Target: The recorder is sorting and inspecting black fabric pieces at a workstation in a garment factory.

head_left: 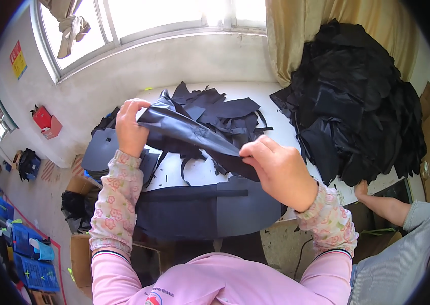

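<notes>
Both my hands hold up a glossy black fabric piece (pixel 189 128), stretched slantwise above the white table. My left hand (pixel 132 127) pinches its upper left end. At the lower right end, the fingers of my right hand (pixel 276 168) are closed on its edge. Below it, along the table's near edge, lies a long dark panel (pixel 184 211) with rounded ends and a narrow strip (pixel 232 193) across its top. Loose black scraps (pixel 230 109) are heaped behind the held fabric. A stack of dark grey sheets (pixel 99 150) sits near my left wrist.
A tall heap of black fabric pieces (pixel 352 101) covers the table's right side. Another person's arm (pixel 382 203) reaches in beneath it. Cardboard boxes (pixel 80 249) stand at the left below the table; blue crates (pixel 34 272) are on the floor farther left. A window (pixel 164 15) is behind.
</notes>
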`<state>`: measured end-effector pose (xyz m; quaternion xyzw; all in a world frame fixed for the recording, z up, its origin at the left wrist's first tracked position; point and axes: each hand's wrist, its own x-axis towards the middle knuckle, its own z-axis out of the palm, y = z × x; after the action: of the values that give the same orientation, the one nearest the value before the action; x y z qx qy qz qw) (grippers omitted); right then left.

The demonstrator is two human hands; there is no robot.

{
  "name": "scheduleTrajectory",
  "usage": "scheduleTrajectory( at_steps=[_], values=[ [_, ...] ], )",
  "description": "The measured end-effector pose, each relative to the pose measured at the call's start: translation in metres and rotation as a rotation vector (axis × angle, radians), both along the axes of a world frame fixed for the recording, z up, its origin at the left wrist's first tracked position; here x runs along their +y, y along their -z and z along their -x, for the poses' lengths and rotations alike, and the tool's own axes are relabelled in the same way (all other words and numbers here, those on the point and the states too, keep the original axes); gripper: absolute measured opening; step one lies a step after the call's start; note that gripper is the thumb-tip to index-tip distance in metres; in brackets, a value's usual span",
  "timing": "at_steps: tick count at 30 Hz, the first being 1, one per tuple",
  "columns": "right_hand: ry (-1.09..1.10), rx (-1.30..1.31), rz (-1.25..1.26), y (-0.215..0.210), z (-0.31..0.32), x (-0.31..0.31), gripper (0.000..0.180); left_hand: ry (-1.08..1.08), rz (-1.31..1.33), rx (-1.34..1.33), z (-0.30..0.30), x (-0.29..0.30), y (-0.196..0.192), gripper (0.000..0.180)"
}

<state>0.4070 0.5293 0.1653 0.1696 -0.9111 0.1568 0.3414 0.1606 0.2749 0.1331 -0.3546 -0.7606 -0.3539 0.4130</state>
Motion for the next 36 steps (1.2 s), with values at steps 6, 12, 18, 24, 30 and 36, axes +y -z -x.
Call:
scheduleTrajectory(
  at_steps=[6, 12, 18, 24, 30, 36],
  values=[
    [-0.320, -0.380, 0.207, 0.020, -0.036, 0.030, 0.013, 0.024, 0.212, -0.097, -0.006, -0.069, 0.026, 0.039],
    [-0.622, -1.310, 0.551, 0.055, -0.074, 0.052, 0.013, 0.313, 0.660, -0.835, -0.035, -0.174, 0.061, 0.036],
    [-0.669, -1.488, 0.671, 0.084, -0.074, 0.072, 0.016, 0.374, 1.109, -1.424, -0.070, -0.204, 0.077, 0.025],
    [0.004, -0.903, 0.347, 0.146, -0.023, 0.091, 0.016, 0.318, 1.078, -1.326, -0.034, -0.167, 0.125, 0.033],
    [0.316, -0.644, -0.049, 0.184, 0.009, 0.096, 0.010, 0.239, 1.071, -1.369, 0.008, -0.122, 0.174, 0.037],
    [0.388, -0.387, -0.319, 0.184, 0.003, 0.070, 0.026, 0.198, 1.109, -1.403, 0.023, -0.103, 0.187, 0.048]
  ],
)
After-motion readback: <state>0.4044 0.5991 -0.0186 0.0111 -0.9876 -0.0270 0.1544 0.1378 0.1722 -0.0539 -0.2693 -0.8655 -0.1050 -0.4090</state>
